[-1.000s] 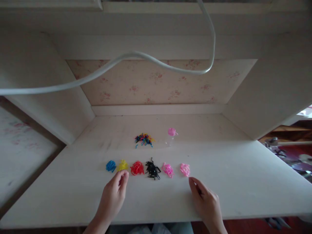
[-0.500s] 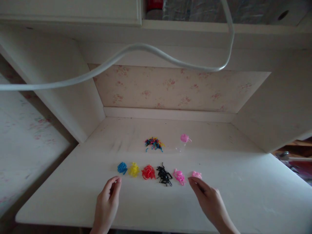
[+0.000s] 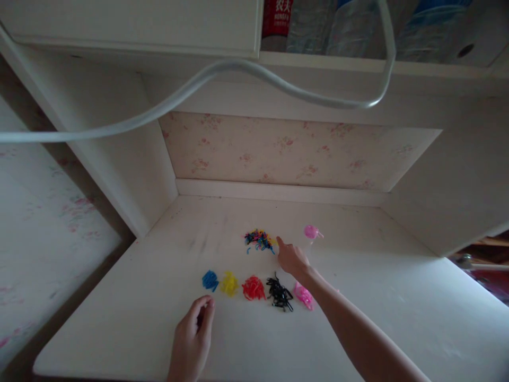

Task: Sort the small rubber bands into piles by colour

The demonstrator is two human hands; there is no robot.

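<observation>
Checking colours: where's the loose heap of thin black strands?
In the head view, just right of centre, the black heap lies between the loose red heap and the bright pink heap.

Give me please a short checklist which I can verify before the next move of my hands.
1. Right grip beside the mixed pile: ok, at its right side.
2. Left grip away from the mixed pile: ok, nearest the blue pile.
3. Mixed pile all together: not ok, one blue piece lies apart in front.
4. Yellow pile and red pile separate: ok.
5. Either grip holding something: cannot tell.
</observation>
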